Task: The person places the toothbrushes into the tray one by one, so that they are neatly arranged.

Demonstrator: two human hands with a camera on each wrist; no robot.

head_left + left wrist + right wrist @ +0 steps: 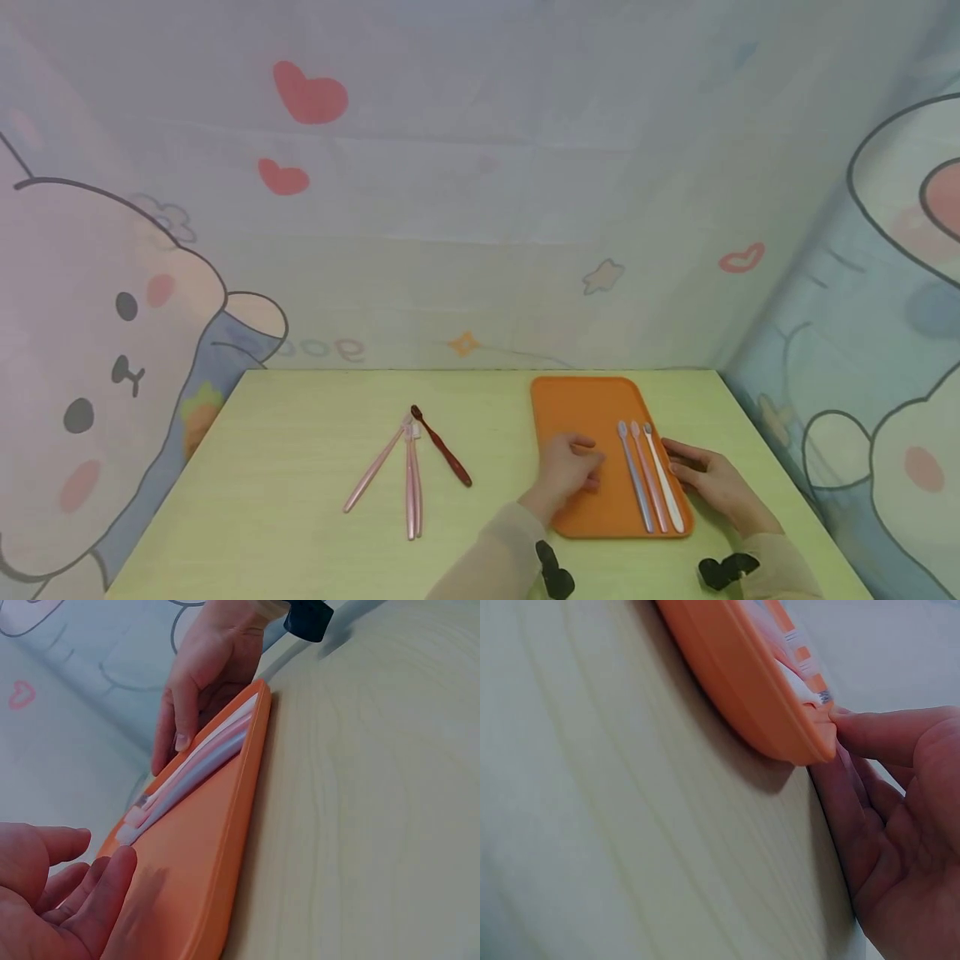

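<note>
An orange tray (581, 408) lies on the table's right side. Along its right side rest three toothbrushes side by side: a blue one (636, 482), a pink one (654, 482) and a white one (670, 496), heads to the far end. My left hand (566, 468) hovers over the tray's left part, fingers loosely bent, nothing in them. At the tray's right edge, my right hand (712, 483) holds the rim; in the right wrist view its thumb (892, 735) presses on the rim, with the fingers below and outside.
Left of the tray, on the pale wooden table (285, 450), lie a dark red toothbrush (447, 454), a slanted pink toothbrush (372, 471) and two more pink toothbrushes (410, 492) close together, their heads bunched. A patterned cloth (450, 167) hangs behind the table.
</note>
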